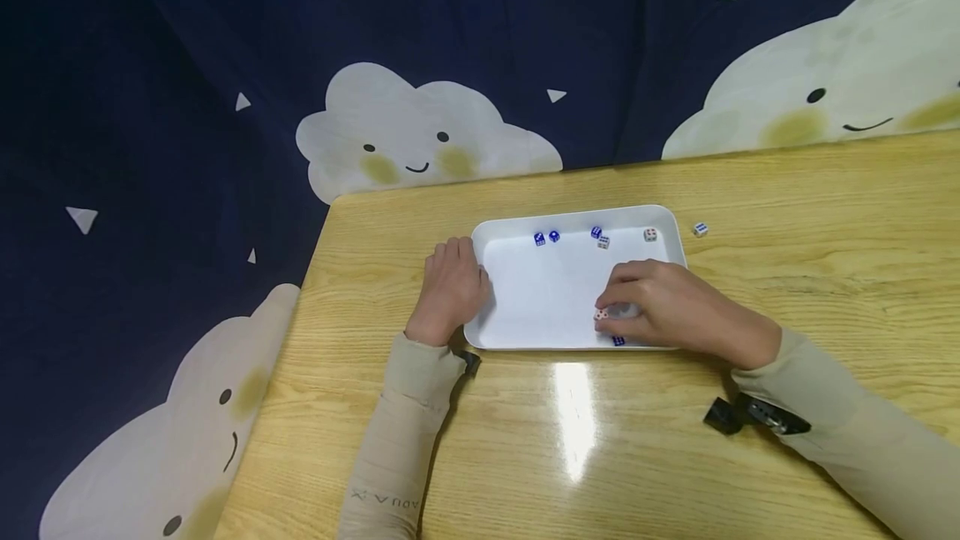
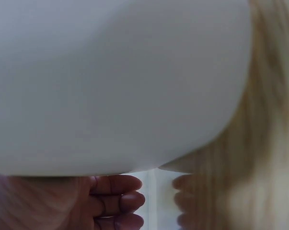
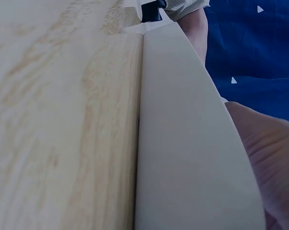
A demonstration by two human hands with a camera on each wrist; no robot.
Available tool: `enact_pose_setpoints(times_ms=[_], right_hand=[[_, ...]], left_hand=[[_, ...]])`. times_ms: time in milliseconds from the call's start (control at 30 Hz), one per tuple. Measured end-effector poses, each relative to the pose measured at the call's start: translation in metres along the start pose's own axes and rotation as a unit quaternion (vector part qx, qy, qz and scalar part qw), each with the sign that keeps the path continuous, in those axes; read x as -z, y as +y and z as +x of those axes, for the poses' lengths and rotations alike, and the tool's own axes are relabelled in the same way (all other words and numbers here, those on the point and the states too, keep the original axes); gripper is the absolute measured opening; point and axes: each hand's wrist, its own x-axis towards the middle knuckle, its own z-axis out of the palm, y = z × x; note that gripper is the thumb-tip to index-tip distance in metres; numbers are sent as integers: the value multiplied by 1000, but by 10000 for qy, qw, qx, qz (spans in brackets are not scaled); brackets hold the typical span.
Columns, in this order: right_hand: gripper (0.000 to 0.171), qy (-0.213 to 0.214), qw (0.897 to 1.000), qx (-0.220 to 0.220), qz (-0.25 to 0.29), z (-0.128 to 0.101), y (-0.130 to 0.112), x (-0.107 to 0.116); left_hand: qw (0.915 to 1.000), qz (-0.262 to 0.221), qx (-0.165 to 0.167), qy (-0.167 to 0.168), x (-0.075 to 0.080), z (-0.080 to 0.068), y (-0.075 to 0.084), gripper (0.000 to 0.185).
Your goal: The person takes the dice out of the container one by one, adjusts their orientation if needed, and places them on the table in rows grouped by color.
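A shallow white tray (image 1: 540, 298) lies on the wooden table with several small dice in it. My left hand (image 1: 452, 290) grips the tray's left end; in the left wrist view its curled fingers (image 2: 118, 203) show below the tray wall. Over the tray's right part, my right hand (image 1: 652, 307) pinches a white die with red dots (image 1: 601, 314) between thumb and fingers. Just below that hand is a blue die (image 1: 618, 341) by the near wall. In the right wrist view the tray's side hides the fingertips.
Along the far wall lie blue dice (image 1: 539, 239), a white die (image 1: 603, 242) beside another blue one (image 1: 596, 232), and a red-dotted white die (image 1: 650, 234). A white die with blue marks (image 1: 701, 229) is outside, right of the tray. A dark cloud-patterned curtain (image 1: 465, 15) hangs behind.
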Motion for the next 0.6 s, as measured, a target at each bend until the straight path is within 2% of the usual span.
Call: enact_pose_setpoints(times_ms=[600], right_hand=[[17,268,9994,192,-133,-1,5,6]], left_hand=[[10000,-78,56,-2,0,1,0,25]])
